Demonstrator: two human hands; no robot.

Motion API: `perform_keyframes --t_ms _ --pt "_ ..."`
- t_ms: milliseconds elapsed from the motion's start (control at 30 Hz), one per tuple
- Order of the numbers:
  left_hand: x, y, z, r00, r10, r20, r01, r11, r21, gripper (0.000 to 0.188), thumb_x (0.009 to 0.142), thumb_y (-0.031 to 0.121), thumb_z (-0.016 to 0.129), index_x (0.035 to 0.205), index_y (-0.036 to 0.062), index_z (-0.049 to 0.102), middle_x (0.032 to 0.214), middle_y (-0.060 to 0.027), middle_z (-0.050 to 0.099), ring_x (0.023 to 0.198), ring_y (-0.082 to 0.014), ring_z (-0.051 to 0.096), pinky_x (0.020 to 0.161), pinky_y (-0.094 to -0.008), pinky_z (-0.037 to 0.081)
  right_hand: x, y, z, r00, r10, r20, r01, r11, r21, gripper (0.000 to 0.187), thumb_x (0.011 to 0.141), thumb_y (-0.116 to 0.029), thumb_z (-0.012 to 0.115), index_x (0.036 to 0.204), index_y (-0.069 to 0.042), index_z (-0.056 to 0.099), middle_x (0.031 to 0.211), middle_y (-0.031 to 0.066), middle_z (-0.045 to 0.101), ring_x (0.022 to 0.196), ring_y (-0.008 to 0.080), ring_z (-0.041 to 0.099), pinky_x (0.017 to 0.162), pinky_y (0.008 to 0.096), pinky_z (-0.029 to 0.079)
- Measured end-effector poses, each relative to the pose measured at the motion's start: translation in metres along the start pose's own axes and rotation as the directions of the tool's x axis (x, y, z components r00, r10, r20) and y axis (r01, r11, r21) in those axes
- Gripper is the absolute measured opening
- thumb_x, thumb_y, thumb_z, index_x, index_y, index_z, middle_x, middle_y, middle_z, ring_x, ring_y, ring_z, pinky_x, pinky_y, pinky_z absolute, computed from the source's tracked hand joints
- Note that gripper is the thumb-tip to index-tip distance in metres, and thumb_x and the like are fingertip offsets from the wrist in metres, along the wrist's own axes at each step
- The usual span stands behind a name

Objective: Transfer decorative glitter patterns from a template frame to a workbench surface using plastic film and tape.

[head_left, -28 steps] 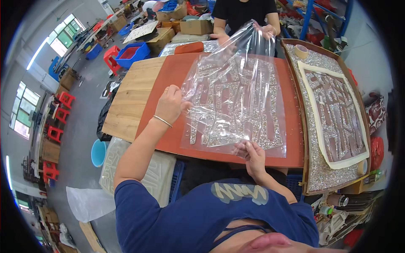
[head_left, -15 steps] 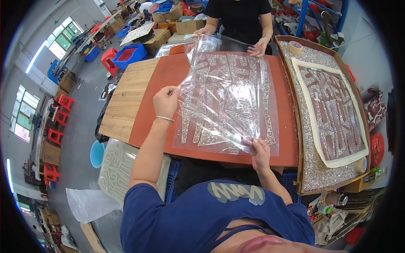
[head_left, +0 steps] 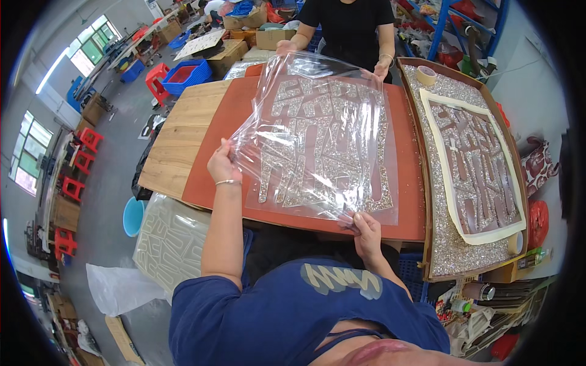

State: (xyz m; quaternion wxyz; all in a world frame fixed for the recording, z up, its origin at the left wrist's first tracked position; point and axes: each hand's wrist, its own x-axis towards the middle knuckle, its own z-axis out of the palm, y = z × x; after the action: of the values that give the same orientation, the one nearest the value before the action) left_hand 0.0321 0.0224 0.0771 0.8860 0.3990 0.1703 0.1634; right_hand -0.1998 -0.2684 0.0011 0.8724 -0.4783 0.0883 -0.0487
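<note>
A clear plastic film [head_left: 244,131] is stretched over the red-brown board in front of me. My left hand [head_left: 223,163] pinches its near left corner, raised off the board. Close to the board's front edge, my right hand [head_left: 367,235] grips the gathered near right corner. Across from me a co-worker in black holds the far edge with both hands, a left-side hand [head_left: 285,47] and a right-side hand [head_left: 383,66]. Beneath the film lies a clear sheet with glittering letter-like shapes [head_left: 311,134] made of small sparkling pieces.
Pale wood planks [head_left: 177,137] show left of the red-brown board [head_left: 412,183]. At right, a shallow tray [head_left: 452,262] of glittering bits holds a cream-bordered stencil [head_left: 519,210] and tape rolls [head_left: 426,75]. A light blue basin [head_left: 133,216] and stacked blue crates [head_left: 187,79] stand left.
My left hand has moved left and slightly down, pulling the film wider. My right hand has shifted a little nearer to me. The co-worker's hands still hold the far side.
</note>
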Motion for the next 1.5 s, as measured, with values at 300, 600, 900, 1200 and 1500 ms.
perform_keyframes --t_ms 300,600,900,1200,1500 --pt "-0.027 0.026 -0.017 0.919 -0.279 0.278 0.257 0.960 0.113 0.016 0.090 0.016 0.059 0.081 0.0032 0.058 0.072 -0.0054 0.058 0.063 -0.0121 0.053 0.057 -0.0283 0.046 0.000 -0.016 -0.027 0.994 -0.029 -0.110 0.016 0.994 -0.109 0.017 0.093 -0.015 0.053 0.092 0.000 0.061 0.072 -0.0005 0.055 0.065 0.0081 0.053 0.063 0.0254 0.047" --pt "-0.028 0.032 0.038 0.769 -0.129 0.627 -0.640 -0.135 0.757 0.040 0.082 0.041 0.066 0.074 0.0021 0.061 0.061 -0.0126 0.062 0.058 -0.0252 0.064 0.060 -0.0372 0.050 0.012 -0.034 -0.040 0.990 -0.077 -0.116 0.067 0.994 -0.089 0.024 0.094 -0.016 0.053 0.095 0.006 0.060 0.082 0.0115 0.066 0.071 0.0157 0.063 0.069 0.0270 0.051" --pt "-0.034 0.015 -0.028 0.877 0.070 0.476 -0.480 0.197 0.855 0.032 0.092 0.027 0.056 0.078 -0.0008 0.061 0.065 -0.0161 0.064 0.061 -0.0244 0.065 0.054 -0.0357 0.049 0.011 -0.044 -0.050 0.987 -0.089 -0.136 0.056 0.971 -0.231 0.023 0.094 -0.018 0.052 0.077 -0.004 0.056 0.079 0.0098 0.066 0.064 0.0132 0.060 0.060 0.0266 0.050" --pt "-0.048 0.000 -0.023 0.919 -0.381 0.101 0.379 0.924 0.042 0.040 0.089 0.041 0.060 0.070 0.0086 0.047 0.056 -0.0020 0.045 0.047 -0.0127 0.042 0.050 -0.0309 0.048 0.016 -0.040 -0.054 0.981 -0.052 -0.187 -0.001 0.962 -0.274 0.021 0.095 -0.017 0.050 0.086 0.000 0.060 0.080 0.0117 0.067 0.068 0.0131 0.063 0.064 0.0251 0.051" --pt "-0.044 -0.006 -0.082 0.930 -0.311 0.197 0.074 0.681 0.729 0.029 0.088 0.025 0.065 0.096 -0.0029 0.062 0.069 -0.0026 0.058 0.055 -0.0094 0.054 0.050 -0.0266 0.050 0.001 -0.045 -0.065 0.965 -0.111 -0.237 0.029 0.946 -0.322 0.022 0.096 -0.013 0.050 0.098 0.005 0.061 0.084 0.0071 0.066 0.076 0.0095 0.059 0.071 0.0217 0.045"
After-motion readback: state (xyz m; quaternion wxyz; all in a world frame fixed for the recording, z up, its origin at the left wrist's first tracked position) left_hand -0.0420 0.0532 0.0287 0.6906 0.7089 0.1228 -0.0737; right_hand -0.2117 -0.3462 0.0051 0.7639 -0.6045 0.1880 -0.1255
